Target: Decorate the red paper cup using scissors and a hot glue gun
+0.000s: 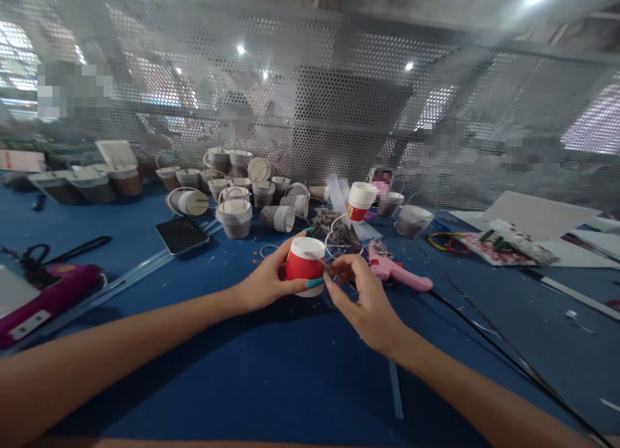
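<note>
My left hand (271,277) is wrapped around a red paper cup (301,266) with a white rim, thumb along its near side. The cup stands roughly upright, mouth up, just above or on the blue table. At its right side my right hand (358,296) is closed in a pinch, fingertips touching or very near the cup wall. A thin pale cord (327,234) curves up in a loop from those fingertips. The exact spot where the cord meets the cup is hidden by the fingers. A pink glue gun (400,274) lies just beyond my right hand.
Grey-brown wrapped cups with loop handles (236,219) crowd the back left. A stack of red-and-white paper cups (359,199) stands behind a twine pile (329,222). A phone (182,235) and a purple tool (58,299) lie left; black cable (479,332) crosses the right.
</note>
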A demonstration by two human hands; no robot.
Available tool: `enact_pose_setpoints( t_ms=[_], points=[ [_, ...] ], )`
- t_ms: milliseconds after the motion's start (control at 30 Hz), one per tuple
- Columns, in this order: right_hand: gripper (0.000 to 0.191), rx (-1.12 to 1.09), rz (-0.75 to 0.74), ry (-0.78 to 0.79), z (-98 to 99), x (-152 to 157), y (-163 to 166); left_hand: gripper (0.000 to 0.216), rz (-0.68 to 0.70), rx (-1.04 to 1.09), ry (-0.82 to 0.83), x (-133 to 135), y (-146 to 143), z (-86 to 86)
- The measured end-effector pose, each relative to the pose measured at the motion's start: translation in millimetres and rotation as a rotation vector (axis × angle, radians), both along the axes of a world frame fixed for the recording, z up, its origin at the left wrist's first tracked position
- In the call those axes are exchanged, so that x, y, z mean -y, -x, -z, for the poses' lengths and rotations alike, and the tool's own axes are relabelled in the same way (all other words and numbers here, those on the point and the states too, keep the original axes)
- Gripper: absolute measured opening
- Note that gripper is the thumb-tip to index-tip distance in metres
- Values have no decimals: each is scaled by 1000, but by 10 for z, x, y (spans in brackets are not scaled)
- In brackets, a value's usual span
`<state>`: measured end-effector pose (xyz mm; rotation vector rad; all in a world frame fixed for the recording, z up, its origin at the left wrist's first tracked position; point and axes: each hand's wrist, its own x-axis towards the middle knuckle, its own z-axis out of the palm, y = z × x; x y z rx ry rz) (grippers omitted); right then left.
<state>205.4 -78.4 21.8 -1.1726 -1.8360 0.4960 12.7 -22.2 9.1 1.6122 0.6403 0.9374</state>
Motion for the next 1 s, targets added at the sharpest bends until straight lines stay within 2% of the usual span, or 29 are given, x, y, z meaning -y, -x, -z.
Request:
enact_pose_setpoints(
  t_ms=[133, 233, 433, 633, 833, 1000],
  points=[
    [16, -281, -133, 313, -20, -24, 11, 92, -4, -30, -12, 16, -7, -27],
    [20, -399, -225, 434, -25, -52, -15, 92, -3, -59, -9, 16, -5, -24],
    [26, -553, -360, 467, -37, -103, -81, 93, 26, -24, 15, -18, 6, 21],
    [31, -692, -421, 448, -119, -79, -59, 88, 18, -22, 23, -25, 6, 42],
    [41, -680, -391, 421, -129, -117, -89, 62, -4, -71, -17, -26, 14, 39],
    [39, -707, -391, 475, -45, -163, -101, 60, -39, -13, 35, -14, 7, 26]
  ],
)
